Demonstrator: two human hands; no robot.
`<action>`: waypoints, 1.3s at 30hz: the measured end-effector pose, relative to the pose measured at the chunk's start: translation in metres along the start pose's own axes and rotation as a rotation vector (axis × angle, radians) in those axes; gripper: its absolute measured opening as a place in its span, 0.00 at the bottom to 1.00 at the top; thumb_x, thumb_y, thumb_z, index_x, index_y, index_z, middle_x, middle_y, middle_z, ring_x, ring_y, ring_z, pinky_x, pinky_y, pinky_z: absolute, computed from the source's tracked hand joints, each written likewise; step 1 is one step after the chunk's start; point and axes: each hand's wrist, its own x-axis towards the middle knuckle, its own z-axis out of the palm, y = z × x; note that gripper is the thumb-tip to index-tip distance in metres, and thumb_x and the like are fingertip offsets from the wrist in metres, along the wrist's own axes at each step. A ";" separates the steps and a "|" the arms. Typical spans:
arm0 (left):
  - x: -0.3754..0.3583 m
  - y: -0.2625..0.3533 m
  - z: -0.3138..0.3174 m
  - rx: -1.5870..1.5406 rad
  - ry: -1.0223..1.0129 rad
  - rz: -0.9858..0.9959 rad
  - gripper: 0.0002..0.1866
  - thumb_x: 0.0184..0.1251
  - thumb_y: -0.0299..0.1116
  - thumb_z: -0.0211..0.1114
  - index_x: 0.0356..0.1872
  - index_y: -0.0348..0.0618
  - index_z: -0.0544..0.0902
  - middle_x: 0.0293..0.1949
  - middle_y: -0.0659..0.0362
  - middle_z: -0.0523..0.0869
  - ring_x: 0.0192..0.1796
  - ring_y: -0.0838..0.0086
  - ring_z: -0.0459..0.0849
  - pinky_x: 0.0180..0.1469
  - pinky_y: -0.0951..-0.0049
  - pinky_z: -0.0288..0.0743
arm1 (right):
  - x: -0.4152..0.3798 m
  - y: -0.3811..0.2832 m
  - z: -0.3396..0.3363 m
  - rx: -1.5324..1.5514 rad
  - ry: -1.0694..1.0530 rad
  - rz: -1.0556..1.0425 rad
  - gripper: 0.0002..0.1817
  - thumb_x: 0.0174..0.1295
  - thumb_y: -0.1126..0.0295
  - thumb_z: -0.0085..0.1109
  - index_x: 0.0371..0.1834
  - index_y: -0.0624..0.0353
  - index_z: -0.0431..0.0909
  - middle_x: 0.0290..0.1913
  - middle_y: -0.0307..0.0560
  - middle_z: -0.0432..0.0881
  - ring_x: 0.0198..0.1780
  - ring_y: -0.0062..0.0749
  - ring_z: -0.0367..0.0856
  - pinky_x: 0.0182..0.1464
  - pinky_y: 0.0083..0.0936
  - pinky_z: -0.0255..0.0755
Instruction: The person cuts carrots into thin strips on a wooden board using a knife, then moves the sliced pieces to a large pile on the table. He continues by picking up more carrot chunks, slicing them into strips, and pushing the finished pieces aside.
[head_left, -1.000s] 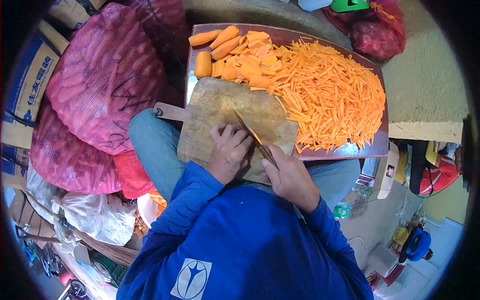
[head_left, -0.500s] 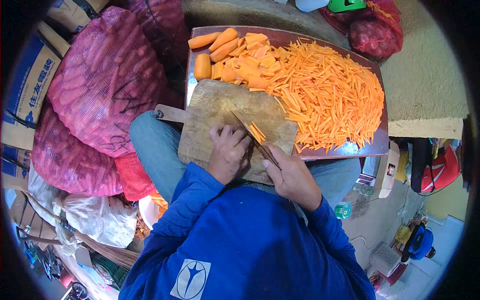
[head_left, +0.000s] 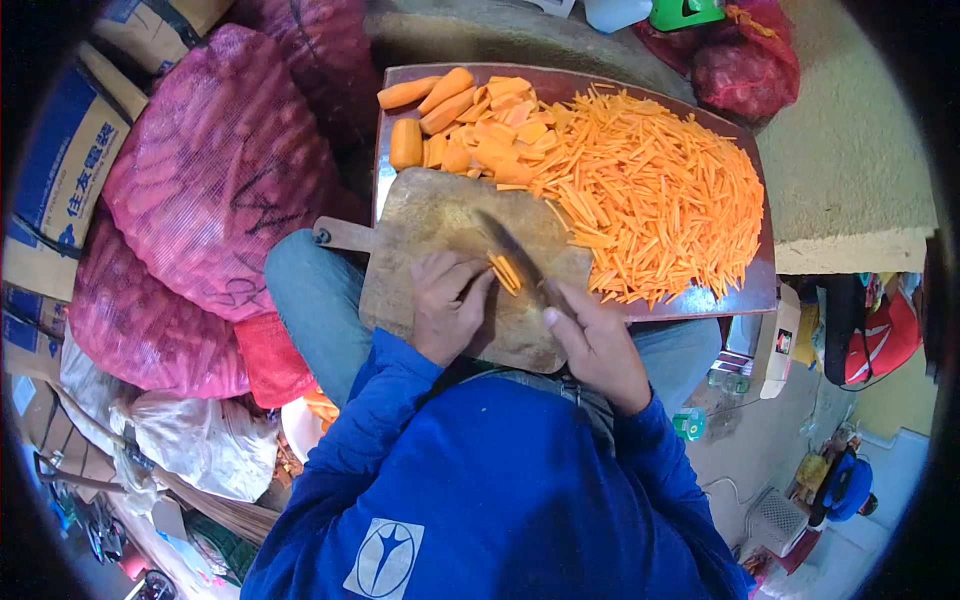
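A wooden cutting board (head_left: 400, 215) rests across my lap, its handle pointing left. My right hand (head_left: 600, 345) is closed around the handle of a knife (head_left: 520, 250), whose slightly blurred blade slants up and left over the board. Just left of the blade lie a few cut carrot sticks (head_left: 507, 274). My left hand (head_left: 447, 308) is on the board beside them, fingers bent and drawn together, with a fingertip close to the sticks. Whatever is under those fingers is hidden. Beyond the board are a large pile of carrot sticks (head_left: 670, 190), carrot slices (head_left: 500, 145) and whole peeled carrots (head_left: 447, 90).
A dark red tabletop (head_left: 745, 290) holds the carrots. Large pink mesh sacks (head_left: 215, 170) bulge at the left near strapped cardboard boxes (head_left: 85, 190). Another red mesh bag (head_left: 745, 75) sits on the concrete ledge (head_left: 850, 170). A plastic bottle (head_left: 690, 424) is on the floor.
The knife has moved from the left side of the loose carrot sticks to their right, along with my right hand. My left hand has shifted slightly left and its fingers have moved.
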 end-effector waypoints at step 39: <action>0.144 -0.065 0.040 0.292 -0.058 0.080 0.19 0.61 0.27 0.79 0.55 0.48 0.93 0.52 0.55 0.90 0.58 0.58 0.84 0.63 0.53 0.67 | 0.009 0.041 -0.025 -0.154 0.114 -0.023 0.18 0.80 0.62 0.63 0.64 0.62 0.80 0.36 0.74 0.85 0.40 0.74 0.87 0.42 0.57 0.80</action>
